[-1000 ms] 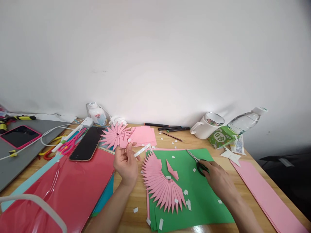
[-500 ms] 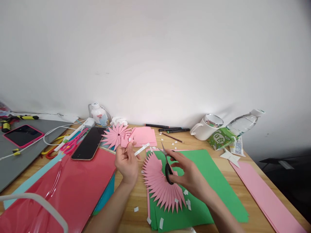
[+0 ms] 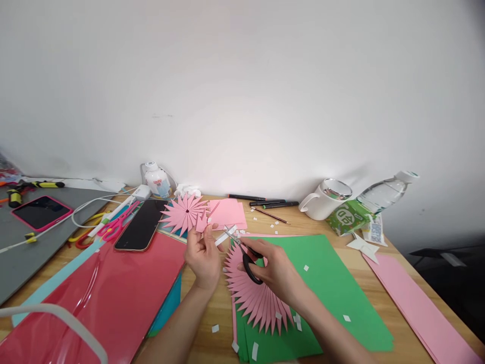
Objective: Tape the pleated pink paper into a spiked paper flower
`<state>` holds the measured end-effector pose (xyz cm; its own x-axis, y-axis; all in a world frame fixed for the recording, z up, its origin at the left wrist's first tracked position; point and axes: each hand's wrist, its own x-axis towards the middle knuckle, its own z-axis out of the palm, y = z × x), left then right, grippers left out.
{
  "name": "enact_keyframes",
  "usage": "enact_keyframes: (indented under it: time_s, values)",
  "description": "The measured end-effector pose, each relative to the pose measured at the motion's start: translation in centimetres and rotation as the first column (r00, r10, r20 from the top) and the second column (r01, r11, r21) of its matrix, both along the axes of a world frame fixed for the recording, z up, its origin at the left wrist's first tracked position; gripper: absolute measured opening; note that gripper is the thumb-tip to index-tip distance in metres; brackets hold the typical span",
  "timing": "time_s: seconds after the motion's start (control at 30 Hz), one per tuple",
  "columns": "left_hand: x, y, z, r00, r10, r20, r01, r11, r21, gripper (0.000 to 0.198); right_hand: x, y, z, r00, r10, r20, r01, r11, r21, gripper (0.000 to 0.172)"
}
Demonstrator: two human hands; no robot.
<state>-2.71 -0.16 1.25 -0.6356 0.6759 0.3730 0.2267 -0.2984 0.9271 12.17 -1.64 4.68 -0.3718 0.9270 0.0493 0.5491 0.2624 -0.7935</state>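
My left hand [image 3: 204,258] pinches a small folded pink paper piece [image 3: 201,222] together with a white strip [image 3: 221,238] that looks like tape. In my right hand [image 3: 278,268] are black-handled scissors [image 3: 248,267], their blades pointing up-left at the strip's far end. Whether the blades touch the strip is hard to tell. Just below the scissors, a curved fan of pleated pink paper [image 3: 265,303] lies on green paper sheets [image 3: 333,288], partly covered by my right hand. Behind my left hand rests a round, pointed pink paper rosette [image 3: 182,215].
White scraps [image 3: 297,322] are scattered over the green sheets and table. Black markers [image 3: 280,205], a pencil [image 3: 271,216], a white mug [image 3: 322,202] and a water bottle [image 3: 384,192] stand or lie behind. Leftward are a phone [image 3: 140,225], pink scissors [image 3: 118,222] and red sheets [image 3: 113,288].
My right hand has moved left and brought the scissors to the end of the white strip. My left hand has shifted slightly right. Small white scraps now lie on the green paper at right.
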Motion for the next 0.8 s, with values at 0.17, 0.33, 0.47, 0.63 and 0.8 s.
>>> enact_keyframes:
  time_s: [0.17,0.33,0.47,0.63,0.8]
  values:
    - [0.0,0.0,0.0,1.0,-0.012,0.0,0.012,1.0,-0.001,0.022,0.0,-0.1,-0.3,1.0,0.028,-0.007,-0.028,0.997,0.065,0.023]
    - [-0.1,0.1,-0.5,0.993,0.045,-0.11,-0.045,0.999,0.002,0.022,1.4,0.3,-0.8,0.995,-0.009,0.095,-0.007,0.987,0.163,0.03]
    - [-0.7,0.4,-0.8,0.939,0.172,-0.299,-0.165,0.985,0.05,0.022,5.2,2.1,-0.6,0.967,-0.25,0.045,0.23,0.936,0.266,0.036]
    - [-1.1,0.8,-1.3,0.786,0.333,-0.52,-0.224,0.938,0.263,0.007,9.7,3.8,-0.9,0.817,-0.329,0.474,0.245,0.941,0.232,0.039]
    - [-1.2,0.9,-1.9,0.635,0.335,-0.696,-0.133,0.935,0.33,0.013,10.4,3.7,-2.1,0.716,-0.142,0.684,0.152,0.987,0.046,0.051]
